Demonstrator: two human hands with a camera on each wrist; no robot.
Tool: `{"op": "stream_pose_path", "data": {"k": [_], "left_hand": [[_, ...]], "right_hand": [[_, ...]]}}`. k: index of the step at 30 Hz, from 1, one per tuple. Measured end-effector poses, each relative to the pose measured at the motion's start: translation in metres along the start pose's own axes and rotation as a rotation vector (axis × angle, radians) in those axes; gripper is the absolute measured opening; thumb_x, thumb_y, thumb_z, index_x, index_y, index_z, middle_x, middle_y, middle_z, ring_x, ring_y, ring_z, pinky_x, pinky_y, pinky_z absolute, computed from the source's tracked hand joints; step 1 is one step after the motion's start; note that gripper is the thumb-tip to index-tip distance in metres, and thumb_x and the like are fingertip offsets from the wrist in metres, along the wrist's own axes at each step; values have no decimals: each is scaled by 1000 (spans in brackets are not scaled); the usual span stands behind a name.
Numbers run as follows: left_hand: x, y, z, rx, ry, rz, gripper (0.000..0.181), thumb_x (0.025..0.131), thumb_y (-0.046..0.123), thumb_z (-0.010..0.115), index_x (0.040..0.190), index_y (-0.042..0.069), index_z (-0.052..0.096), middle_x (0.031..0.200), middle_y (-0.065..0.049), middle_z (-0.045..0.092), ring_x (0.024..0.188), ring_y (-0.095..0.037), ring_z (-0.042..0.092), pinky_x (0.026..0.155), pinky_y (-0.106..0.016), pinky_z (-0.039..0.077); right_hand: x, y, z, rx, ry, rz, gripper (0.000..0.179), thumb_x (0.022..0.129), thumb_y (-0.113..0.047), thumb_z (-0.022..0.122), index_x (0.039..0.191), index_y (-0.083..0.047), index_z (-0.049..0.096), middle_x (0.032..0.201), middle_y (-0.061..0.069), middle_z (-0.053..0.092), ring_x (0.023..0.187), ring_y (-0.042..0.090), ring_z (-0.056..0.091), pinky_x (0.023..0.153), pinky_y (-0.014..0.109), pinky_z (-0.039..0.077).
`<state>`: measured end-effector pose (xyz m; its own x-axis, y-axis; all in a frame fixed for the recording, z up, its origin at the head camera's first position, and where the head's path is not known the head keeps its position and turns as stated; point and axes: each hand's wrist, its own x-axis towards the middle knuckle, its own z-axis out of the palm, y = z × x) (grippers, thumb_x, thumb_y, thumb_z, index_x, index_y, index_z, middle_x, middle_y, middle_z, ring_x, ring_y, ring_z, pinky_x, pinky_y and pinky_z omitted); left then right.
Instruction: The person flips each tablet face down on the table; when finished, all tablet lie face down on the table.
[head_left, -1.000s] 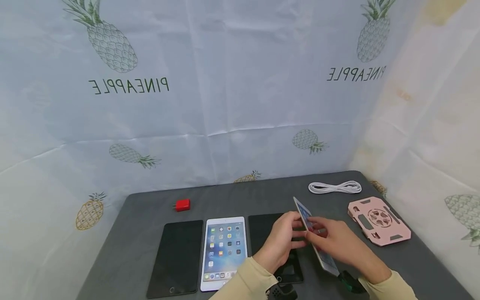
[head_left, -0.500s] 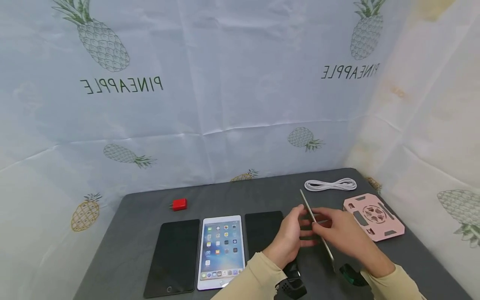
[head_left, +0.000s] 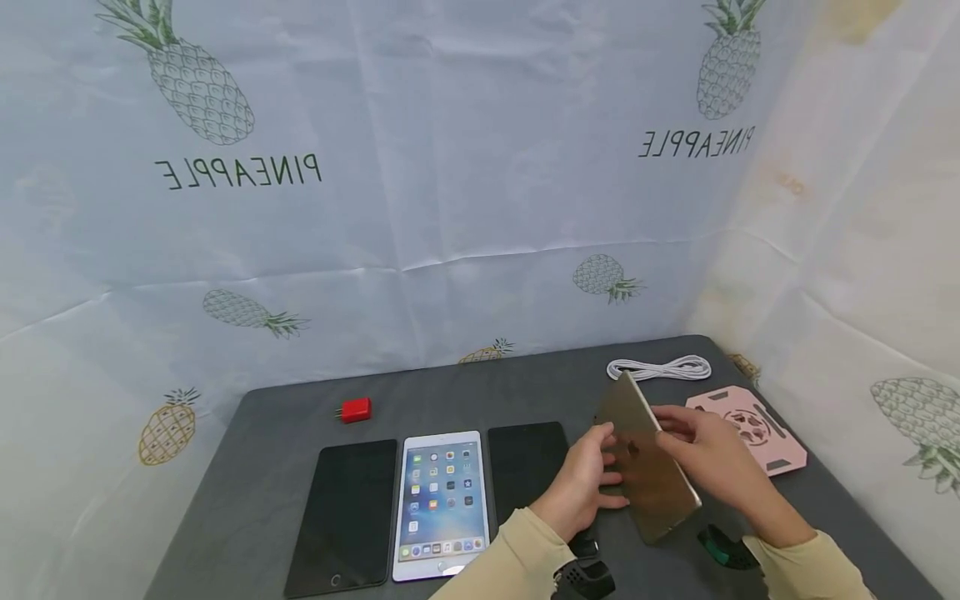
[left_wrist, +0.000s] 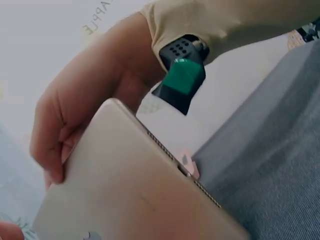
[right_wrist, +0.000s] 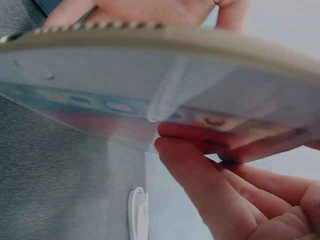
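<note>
A tablet point(head_left: 648, 471) with a gold back and a dark logo is tilted up on edge above the right part of the table. My right hand point(head_left: 708, 450) grips it by its right edge, thumb on the gold back. In the right wrist view, fingers point(right_wrist: 190, 170) of that hand lie against the lit, reflecting screen. My left hand point(head_left: 573, 483) is beside the gold back with its fingers spread and fairly straight; whether they touch it I cannot tell. Only a fingertip point(left_wrist: 10, 231) of the left hand shows in the left wrist view.
On the grey table point(head_left: 300, 408) lie a black tablet point(head_left: 345, 517), a white tablet point(head_left: 442, 504) with a lit home screen, and another dark tablet point(head_left: 525, 467), partly covered. A red charger point(head_left: 356, 409), a white cable point(head_left: 660, 368) and a pink vented case point(head_left: 750, 425) lie around them.
The tablet has turned from its screen showing, through edge-on, to its gold back facing the head camera. My right hand has moved slightly right with it; the left hand stays close by.
</note>
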<state>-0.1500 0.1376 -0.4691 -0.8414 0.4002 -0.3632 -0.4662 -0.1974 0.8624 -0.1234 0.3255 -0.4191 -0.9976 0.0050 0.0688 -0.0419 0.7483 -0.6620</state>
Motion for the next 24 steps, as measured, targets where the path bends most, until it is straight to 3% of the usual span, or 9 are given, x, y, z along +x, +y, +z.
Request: {"op": "stream_pose_path", "data": {"k": [4, 8, 12, 15, 18, 21, 24], "left_hand": [[0, -3, -4, 26, 7, -1, 67, 107, 49, 53, 151, -1, 52, 151, -33, 51, 129, -54, 56, 104, -78, 49], [0, -3, -7, 45, 16, -7, 67, 106, 48, 55, 154, 1, 50, 153, -34, 48, 127, -52, 56, 104, -78, 49], [0, -1, -9, 71, 36, -15, 69, 104, 45, 58, 155, 0, 48, 153, -35, 48, 127, -52, 56, 102, -77, 51], [0, 1, -11, 81, 47, -12, 67, 104, 42, 58, 153, -2, 49, 151, -33, 50, 126, -51, 56, 102, -77, 51], [-1, 1, -12, 87, 56, -7, 66, 104, 41, 58, 152, -3, 49, 149, -31, 51, 123, -48, 57, 101, -76, 53], [-3, 2, -12, 95, 72, -6, 67, 104, 40, 58, 153, -5, 46, 149, -31, 51, 119, -46, 58, 98, -73, 56], [-6, 4, -11, 113, 93, -10, 69, 103, 40, 59, 154, -5, 45, 145, -29, 52, 117, -44, 58, 96, -70, 58]], "right_hand": [[-1, 11, -3, 50, -20, 34, 43, 106, -18, 64, 146, 1, 64, 130, 22, 77, 113, 36, 77, 77, 30, 62], [-2, 24, -4, 176, -65, 108, 49, 110, -19, 61, 152, 5, 56, 141, 29, 69, 117, 35, 76, 79, 31, 65], [-3, 38, -5, 318, -103, 157, 55, 111, -18, 58, 157, 10, 46, 148, 32, 63, 112, 17, 76, 82, 33, 66], [-4, 46, -6, 432, -125, 169, 58, 112, -16, 56, 159, 14, 40, 142, 24, 70, 105, 5, 75, 81, 32, 66], [-6, 53, -7, 524, -149, 183, 60, 113, -16, 54, 160, 16, 35, 132, 6, 76, 101, 5, 76, 81, 35, 67], [-6, 58, -7, 537, -161, 200, 61, 115, -19, 51, 161, 16, 31, 130, -1, 76, 100, 7, 77, 81, 36, 67], [-7, 61, -6, 482, -157, 226, 60, 116, -19, 49, 161, 17, 32, 139, 17, 72, 100, 6, 75, 81, 33, 66]]}}
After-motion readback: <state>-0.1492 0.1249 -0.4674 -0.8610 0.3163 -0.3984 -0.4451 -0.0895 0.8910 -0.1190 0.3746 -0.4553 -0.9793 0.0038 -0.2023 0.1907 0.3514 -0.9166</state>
